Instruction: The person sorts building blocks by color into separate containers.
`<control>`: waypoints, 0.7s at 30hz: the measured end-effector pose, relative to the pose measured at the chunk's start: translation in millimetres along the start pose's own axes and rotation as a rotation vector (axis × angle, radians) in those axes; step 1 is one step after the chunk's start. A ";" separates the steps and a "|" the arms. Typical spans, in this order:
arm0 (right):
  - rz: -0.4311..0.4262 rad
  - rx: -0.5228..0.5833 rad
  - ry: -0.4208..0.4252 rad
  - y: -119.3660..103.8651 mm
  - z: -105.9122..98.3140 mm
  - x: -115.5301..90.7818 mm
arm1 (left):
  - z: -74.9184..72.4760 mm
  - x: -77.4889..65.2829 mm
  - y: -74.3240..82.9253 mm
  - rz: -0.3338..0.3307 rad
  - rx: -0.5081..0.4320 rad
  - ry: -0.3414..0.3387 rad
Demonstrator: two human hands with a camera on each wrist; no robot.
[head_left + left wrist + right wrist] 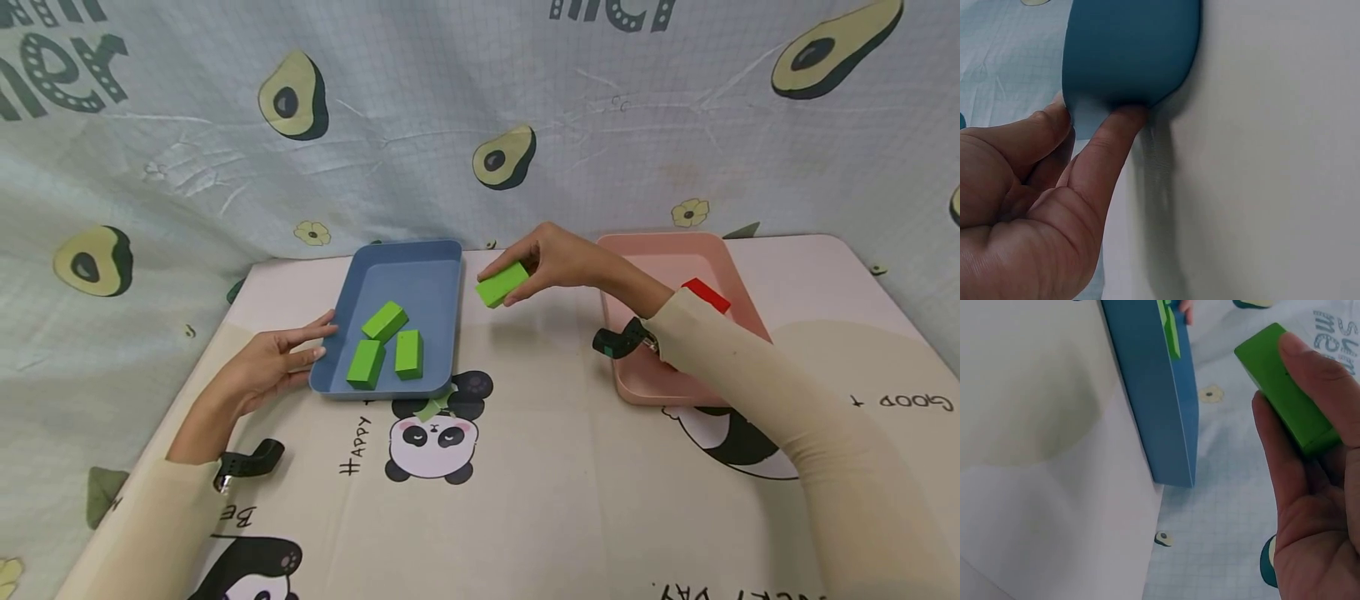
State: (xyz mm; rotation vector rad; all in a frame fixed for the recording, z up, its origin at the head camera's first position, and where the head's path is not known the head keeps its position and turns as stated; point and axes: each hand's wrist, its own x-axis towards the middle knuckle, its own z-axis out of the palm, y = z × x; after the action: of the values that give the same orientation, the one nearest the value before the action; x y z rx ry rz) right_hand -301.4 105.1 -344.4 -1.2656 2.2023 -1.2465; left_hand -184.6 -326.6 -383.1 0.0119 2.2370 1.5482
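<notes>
My right hand (558,257) pinches a green rectangular block (501,286) between thumb and fingers, above the table just right of the blue tray (412,275). The right wrist view shows the same green block (1282,390), tilted, with the thumb along one face. Inside the blue tray lie three similar green blocks (408,355), grouped toward its near end. Beside the tray's left edge, my left hand (262,367) touches the rim with extended fingers. In the left wrist view, the left hand's fingertips meet the tray's outer wall (1129,56).
A pink tray (667,245) stands to the right, partly covered by my right forearm. A red block (707,295) shows in it beside the sleeve. The tablecloth (540,467) carries panda prints, and an avocado-patterned cloth (420,158) hangs behind the table.
</notes>
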 end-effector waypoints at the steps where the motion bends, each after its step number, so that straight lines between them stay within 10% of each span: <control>1: 0.001 0.001 0.001 0.0 -0.4 0.0 | 0.3 0.0 0.1 0.000 0.001 0.000; 21: 0.013 -0.077 -0.034 -0.2 -3.2 1.0 | -1.5 0.8 -3.9 0.003 -0.013 -0.003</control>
State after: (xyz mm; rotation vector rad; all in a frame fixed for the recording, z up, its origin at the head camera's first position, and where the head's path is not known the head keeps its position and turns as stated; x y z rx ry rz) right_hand -303.8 105.9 -342.2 -1.2893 2.2506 -1.1361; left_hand -185.0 -329.2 -386.4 0.0143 2.2253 1.5632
